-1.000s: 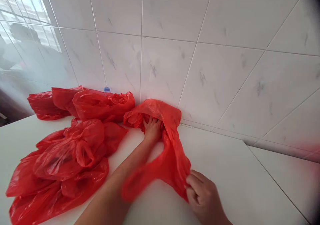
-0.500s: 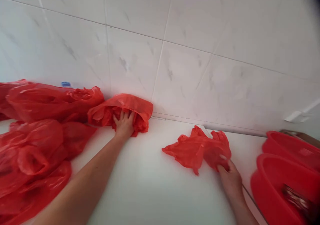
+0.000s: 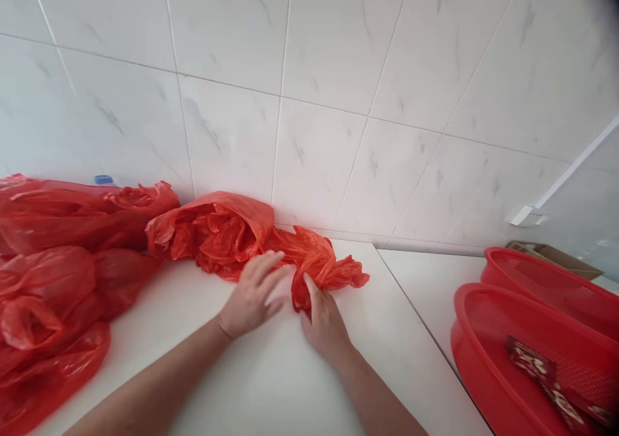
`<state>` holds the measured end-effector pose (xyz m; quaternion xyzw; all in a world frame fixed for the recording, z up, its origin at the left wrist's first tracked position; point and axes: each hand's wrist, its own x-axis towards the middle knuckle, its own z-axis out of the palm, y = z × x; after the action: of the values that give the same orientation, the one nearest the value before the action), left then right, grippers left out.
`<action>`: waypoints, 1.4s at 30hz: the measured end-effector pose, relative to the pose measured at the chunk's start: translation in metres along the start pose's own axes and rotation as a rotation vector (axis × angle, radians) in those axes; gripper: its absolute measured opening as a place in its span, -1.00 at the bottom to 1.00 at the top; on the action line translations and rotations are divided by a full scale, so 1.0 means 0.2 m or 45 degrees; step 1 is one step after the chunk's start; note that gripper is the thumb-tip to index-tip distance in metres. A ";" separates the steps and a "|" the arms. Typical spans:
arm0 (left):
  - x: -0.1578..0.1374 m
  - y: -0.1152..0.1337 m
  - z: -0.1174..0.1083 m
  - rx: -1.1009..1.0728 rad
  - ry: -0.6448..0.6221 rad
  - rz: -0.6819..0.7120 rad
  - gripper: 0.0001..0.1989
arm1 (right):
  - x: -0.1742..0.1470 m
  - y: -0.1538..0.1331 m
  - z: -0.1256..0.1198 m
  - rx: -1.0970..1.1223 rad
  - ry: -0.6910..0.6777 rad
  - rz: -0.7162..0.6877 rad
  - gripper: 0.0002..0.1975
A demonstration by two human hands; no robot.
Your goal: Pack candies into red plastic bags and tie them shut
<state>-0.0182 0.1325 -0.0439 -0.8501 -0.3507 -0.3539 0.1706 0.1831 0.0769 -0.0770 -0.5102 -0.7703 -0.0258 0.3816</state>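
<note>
A red bag (image 3: 314, 257) lies just beyond the spread left hand (image 3: 250, 299), touching the right hand (image 3: 326, 325), grip unclear.

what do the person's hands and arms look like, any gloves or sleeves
The left hand and right hand are bare, without gloves. No sleeve shows on either forearm, nor any watch. A faint thin line crosses the left wrist; band or crease, I cannot tell.
</note>
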 end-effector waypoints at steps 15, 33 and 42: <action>0.20 0.09 0.46 -0.346 -0.435 -0.343 -0.40 | -0.08 0.26 -0.25 0.376 0.273 1.049 -0.73; 0.21 0.09 0.34 -0.450 -0.503 -0.427 -0.51 | -0.11 0.31 -0.31 0.411 0.369 1.231 -0.50; 0.20 0.14 0.26 -0.389 -0.431 -0.284 -0.40 | -0.35 0.16 -0.45 0.679 0.281 1.266 -0.83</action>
<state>0.0471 0.1588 -0.0526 -0.8693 -0.4082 -0.2720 -0.0610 0.2726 -0.0006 -0.0674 -0.6915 -0.3735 0.2988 0.5414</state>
